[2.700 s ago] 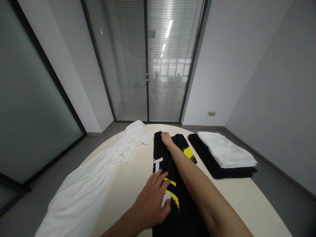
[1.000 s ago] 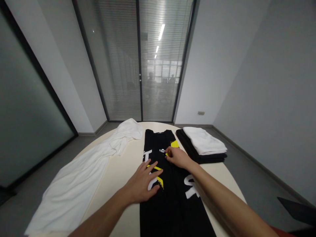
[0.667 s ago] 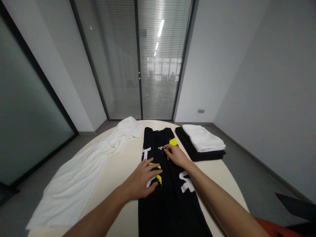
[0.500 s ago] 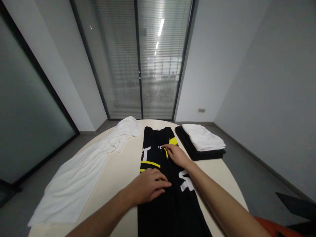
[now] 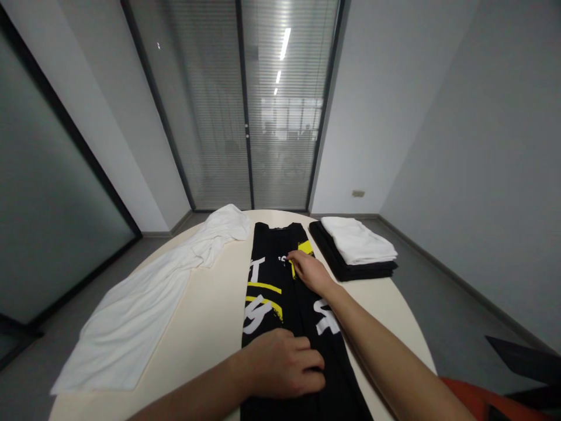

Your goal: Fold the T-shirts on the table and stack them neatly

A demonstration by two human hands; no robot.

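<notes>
One black shirt (image 5: pixel 293 310) lies beneath both hands (image 5: pixel 284 363).

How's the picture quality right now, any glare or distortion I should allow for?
Head view: dim, even light; bright streaks glare on the glass; wide-angle stretch toward the edges; print on the black shirt legible, fine weave unresolved.

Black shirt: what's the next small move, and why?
Probably bring the left hand toward the near end and take hold there. The black shirt lies in a long narrow strip, the right hand is up by the small print, and the left is lower down, fingers curled.
</notes>
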